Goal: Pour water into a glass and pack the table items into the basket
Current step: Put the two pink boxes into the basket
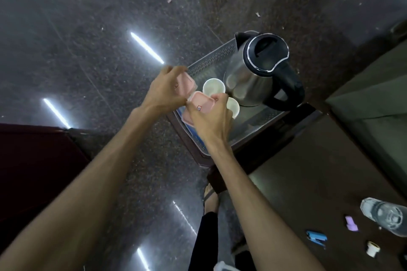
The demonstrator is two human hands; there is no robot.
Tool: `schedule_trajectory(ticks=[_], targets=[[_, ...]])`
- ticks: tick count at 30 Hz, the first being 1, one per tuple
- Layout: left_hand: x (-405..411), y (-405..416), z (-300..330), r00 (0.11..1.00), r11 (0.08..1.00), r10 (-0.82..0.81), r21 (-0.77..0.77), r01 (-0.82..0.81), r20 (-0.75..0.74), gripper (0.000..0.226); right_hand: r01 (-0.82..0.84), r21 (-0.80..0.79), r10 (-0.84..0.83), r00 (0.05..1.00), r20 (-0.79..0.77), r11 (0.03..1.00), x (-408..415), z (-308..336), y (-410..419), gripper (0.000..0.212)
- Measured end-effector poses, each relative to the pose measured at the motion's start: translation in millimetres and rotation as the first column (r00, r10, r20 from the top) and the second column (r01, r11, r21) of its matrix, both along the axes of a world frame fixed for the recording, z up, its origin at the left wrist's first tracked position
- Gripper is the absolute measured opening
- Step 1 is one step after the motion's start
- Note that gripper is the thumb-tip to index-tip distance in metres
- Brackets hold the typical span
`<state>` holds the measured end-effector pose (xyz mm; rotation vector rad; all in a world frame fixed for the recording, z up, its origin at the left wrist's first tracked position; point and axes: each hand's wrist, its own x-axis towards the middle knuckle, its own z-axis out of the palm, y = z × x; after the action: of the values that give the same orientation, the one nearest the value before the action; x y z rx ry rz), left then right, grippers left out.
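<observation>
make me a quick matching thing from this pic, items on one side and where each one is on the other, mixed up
Items:
1. kettle
2. pink container
3. water bottle
4. blue stapler

Places:
A. lying on the table, near right edge of view
B. held in the left hand
C. standing in the basket
D. on the table beside a purple item

Pairs: 1-C, 2-B, 3-A, 4-D

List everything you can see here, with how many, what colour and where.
basket: 1, grey, on dark stand
kettle: 1, steel and black, in basket
cups: 2, white, beside kettle
pink boxes: 2, pink, over basket, one in each hand
bottle: 1, clear, table at right
stapler: 1, blue, on table
purple item: 1, on table
tape roll: 1, white, on table
left hand: holding a box
right hand: holding a box
</observation>
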<state>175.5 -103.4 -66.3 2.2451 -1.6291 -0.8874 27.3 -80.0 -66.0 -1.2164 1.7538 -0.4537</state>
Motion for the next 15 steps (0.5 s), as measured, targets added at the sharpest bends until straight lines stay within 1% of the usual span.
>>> schedule_trajectory(ticks=[3,6,12,15], targets=[[11.7,-18.1,-1.3,0.979,0.976,-0.195,0.106,0.188,0.055,0.082,0.124,0.053,-0.127,0.990,0.057,0.991,10.4,-9.8,7.0,0.056],[9.2,-25.4,-3.1,0.952,0.949,-0.294,0.143,0.280,0.089,0.083,0.200,0.088,-0.205,0.977,0.052,0.976,14.1,-19.0,8.9,0.048],[-0.5,-30.8,-9.6,0.893,0.904,-0.409,0.213,0.370,0.189,0.082,0.200,0.086,-0.200,0.980,-0.007,0.976,13.4,-27.4,7.1,0.047],[-1.7,-29.7,-12.8,0.873,0.891,-0.437,0.235,0.388,0.216,0.088,0.171,0.060,-0.166,0.983,-0.081,0.983,11.5,-29.6,8.2,0.046]])
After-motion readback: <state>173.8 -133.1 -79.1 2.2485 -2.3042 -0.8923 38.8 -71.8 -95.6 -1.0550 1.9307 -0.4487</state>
